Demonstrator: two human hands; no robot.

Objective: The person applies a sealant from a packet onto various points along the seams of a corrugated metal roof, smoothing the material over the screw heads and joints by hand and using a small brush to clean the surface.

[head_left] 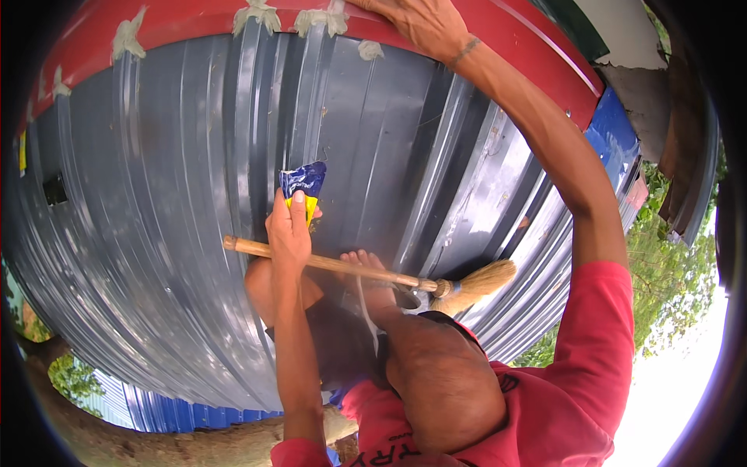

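Observation:
My left hand (289, 233) is closed around a crumpled blue and yellow pouch (303, 180), thumb on its front, above the grey ribbed metal roofing (179, 187). At the top edge my right hand (426, 25) rests on the red metal flashing (521, 43), fingers stretched to the left and partly cut off by the frame. Near those fingers, grey putty-like patches (319, 21) cover the spots where the ribs meet the flashing. A broom (373, 272) with a wooden handle lies crosswise behind my left wrist, its straw head (484, 286) to the right.
My bare foot (366, 261) and bent leg are close to the broom handle. A small dark square (54, 191) marks the roofing at the left. A tree trunk (179, 450) runs along the lower left; foliage (669, 288) and blue sheeting (612, 128) are at the right.

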